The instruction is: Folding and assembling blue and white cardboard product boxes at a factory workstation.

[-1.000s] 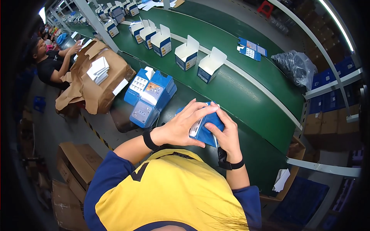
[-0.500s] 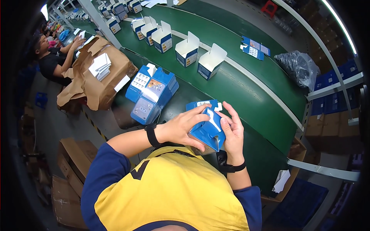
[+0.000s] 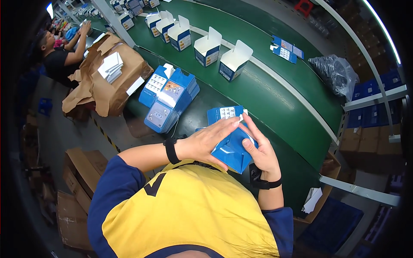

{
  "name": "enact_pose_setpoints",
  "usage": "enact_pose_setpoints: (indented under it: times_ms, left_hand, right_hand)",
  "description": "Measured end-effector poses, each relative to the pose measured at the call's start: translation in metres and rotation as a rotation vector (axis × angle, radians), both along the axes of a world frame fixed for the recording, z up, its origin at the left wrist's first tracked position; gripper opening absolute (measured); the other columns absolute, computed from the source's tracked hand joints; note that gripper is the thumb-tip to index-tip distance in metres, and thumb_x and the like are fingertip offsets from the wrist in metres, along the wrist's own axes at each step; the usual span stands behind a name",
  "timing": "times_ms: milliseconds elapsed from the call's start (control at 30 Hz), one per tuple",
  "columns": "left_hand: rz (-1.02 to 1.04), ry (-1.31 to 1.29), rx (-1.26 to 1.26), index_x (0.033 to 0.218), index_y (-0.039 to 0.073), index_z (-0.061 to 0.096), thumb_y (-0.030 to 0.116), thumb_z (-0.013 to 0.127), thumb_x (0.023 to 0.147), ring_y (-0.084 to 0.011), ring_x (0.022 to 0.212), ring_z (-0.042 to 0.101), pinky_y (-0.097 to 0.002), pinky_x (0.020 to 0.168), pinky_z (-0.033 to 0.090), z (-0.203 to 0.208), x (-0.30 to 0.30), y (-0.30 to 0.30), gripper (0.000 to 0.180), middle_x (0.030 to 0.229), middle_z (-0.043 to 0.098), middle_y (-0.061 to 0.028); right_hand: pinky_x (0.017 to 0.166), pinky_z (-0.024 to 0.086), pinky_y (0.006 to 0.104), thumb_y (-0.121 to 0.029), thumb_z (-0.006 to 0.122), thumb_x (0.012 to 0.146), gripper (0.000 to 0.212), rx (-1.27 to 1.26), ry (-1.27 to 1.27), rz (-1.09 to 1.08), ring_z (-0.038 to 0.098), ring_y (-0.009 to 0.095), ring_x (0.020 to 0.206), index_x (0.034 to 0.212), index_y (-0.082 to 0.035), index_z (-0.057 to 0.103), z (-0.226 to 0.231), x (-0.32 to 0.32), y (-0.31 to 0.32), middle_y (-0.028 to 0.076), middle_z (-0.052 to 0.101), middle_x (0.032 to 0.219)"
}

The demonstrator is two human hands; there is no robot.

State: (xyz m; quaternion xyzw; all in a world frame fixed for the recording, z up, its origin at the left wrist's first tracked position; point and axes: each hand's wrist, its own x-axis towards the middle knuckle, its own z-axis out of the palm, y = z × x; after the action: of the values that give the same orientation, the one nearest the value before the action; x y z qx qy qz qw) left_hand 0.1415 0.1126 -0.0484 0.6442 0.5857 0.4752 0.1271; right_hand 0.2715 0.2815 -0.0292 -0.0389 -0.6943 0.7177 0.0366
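Over the dark green work surface [image 3: 197,106], the left hand [image 3: 206,142] and right hand [image 3: 264,155] together grasp a glossy blue cardboard box [image 3: 234,151]; beyond, blue-and-white open-topped cardboard boxes [image 3: 232,63] stand upright, while torn brown wrapping paper [image 3: 124,96] bears flat white slips [image 3: 111,66].

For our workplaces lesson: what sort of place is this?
Probably a factory packing line: open boxes stand on a long green bench, flat blue cartons lie stacked, and a co-worker is alongside.

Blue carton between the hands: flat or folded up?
At least partly folded: the blue carton shows panels meeting at angles between the left hand and right hand. Far end: hidden, cannot tell.
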Motion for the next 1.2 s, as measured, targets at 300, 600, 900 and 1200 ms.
enact_pose_setpoints:
  times_ms: [300,600,900,1200]
  left_hand:
    - [0.031,0.181,0.128,0.141,0.024,0.03,0.022,0.082,0.06,-0.0387,0.127,0.036,-0.0541,0.104,0.03,0.019,-0.018,0.01,0.095,0.131,0.038,-0.0167]
    - [-0.106,0.682,0.298,0.138,0.025,0.036,0.027,0.082,0.062,-0.0347,0.134,0.03,-0.0596,0.105,0.025,0.013,-0.06,0.005,0.088,0.141,0.034,-0.0099]
    - [1.05,0.242,-0.859,0.147,0.029,0.001,0.031,0.086,0.055,-0.0414,0.122,0.039,-0.0602,0.094,0.031,-0.046,-0.158,-0.073,0.126,0.13,0.042,-0.0254]
    - [1.154,0.143,-1.032,0.147,0.028,0.004,0.035,0.088,0.05,-0.0404,0.119,0.043,-0.0626,0.094,0.029,-0.042,-0.189,-0.08,0.129,0.125,0.045,-0.0251]
  right_hand:
    - [0.103,0.034,0.0339,-0.034,0.051,0.094,0.067,-0.07,0.142,-0.31,0.048,0.025,0.122,0.146,-0.006,0.019,-0.005,-0.008,-0.013,0.016,0.042,0.138]
    - [0.1,0.039,0.0371,-0.017,0.064,0.085,0.065,-0.873,-0.214,-0.088,0.05,0.025,0.117,0.139,-0.002,0.031,-0.052,-0.021,0.031,0.013,0.047,0.131]
    - [0.104,0.034,0.0367,-0.001,0.073,0.069,0.115,0.322,-0.064,-0.759,0.042,0.034,0.125,0.145,-0.009,-0.013,-0.164,-0.129,0.128,0.023,0.032,0.141]
    - [0.101,0.036,0.038,-0.007,0.069,0.075,0.103,0.371,-0.273,-0.937,0.037,0.036,0.129,0.146,-0.006,-0.005,-0.186,-0.129,0.058,0.028,0.029,0.142]
